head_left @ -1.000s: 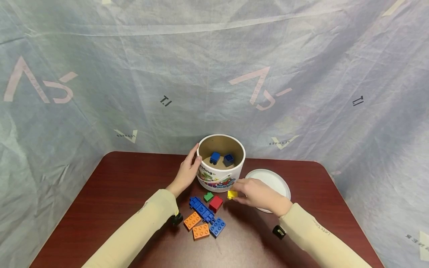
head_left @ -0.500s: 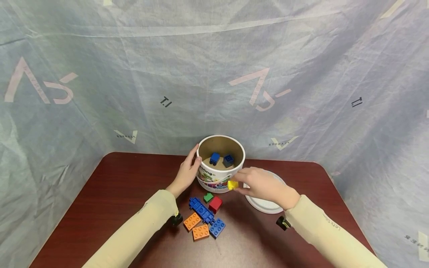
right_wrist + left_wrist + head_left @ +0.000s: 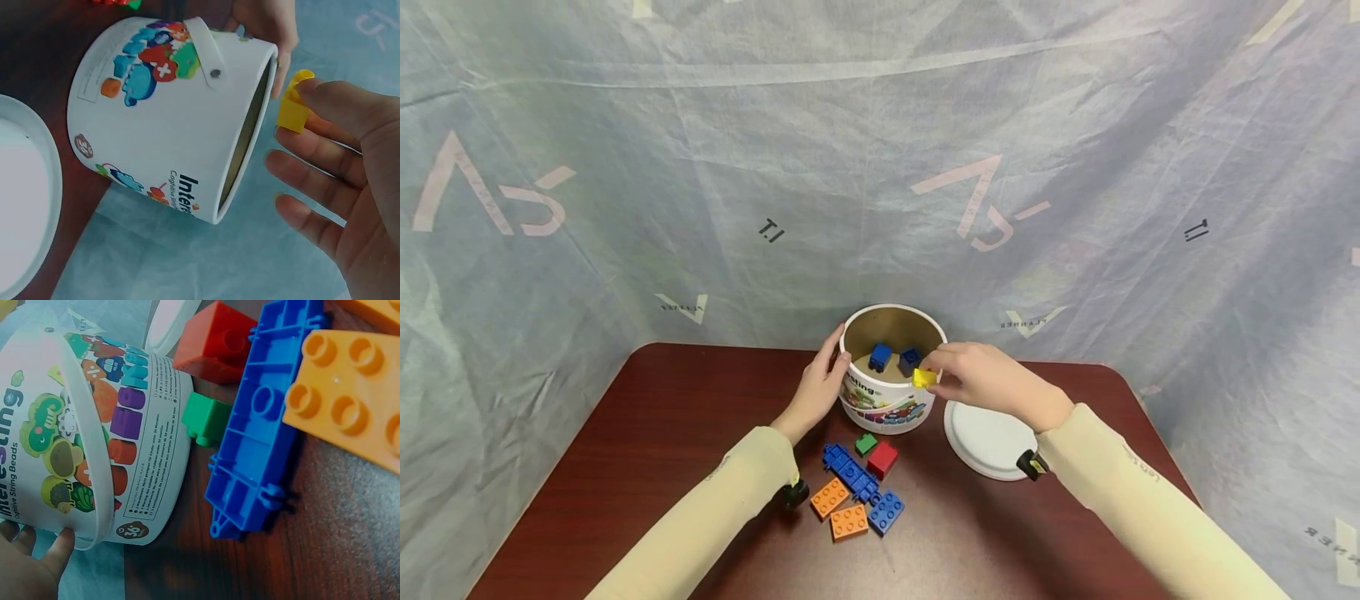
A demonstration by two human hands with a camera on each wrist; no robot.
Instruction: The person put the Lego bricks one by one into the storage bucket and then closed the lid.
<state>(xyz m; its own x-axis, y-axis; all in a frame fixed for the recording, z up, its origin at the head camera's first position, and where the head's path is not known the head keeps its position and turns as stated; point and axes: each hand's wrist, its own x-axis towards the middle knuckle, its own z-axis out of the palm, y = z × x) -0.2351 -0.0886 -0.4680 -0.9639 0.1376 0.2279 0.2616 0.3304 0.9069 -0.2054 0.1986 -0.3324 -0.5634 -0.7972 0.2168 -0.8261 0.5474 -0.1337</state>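
Note:
My right hand (image 3: 981, 375) pinches a small yellow toy brick (image 3: 924, 378) between thumb and fingers, at the right front rim of a white bucket (image 3: 859, 394). In the right wrist view the yellow brick (image 3: 292, 114) is held a little above the bucket's mouth, apart from its rim. My left hand (image 3: 815, 387) rests against the bucket's left side, fingers extended and thumb near the rim. Inside the bucket lie a blue brick (image 3: 881, 357) and a darker blue block (image 3: 910, 361), the latter partly covered by my right fingers.
In front of the bucket lie a green brick (image 3: 866, 443), a red brick (image 3: 882, 459), a long blue base piece (image 3: 850, 472), two orange bricks (image 3: 830, 497) and a blue brick (image 3: 886, 512). A white lid (image 3: 988, 437) lies to the right. A grey cloth (image 3: 865, 183) hangs behind the table.
My right hand has lifted the yellow brick from the table beside the bucket up to its rim. The left hand stays on the bucket, and the other bricks have not moved.

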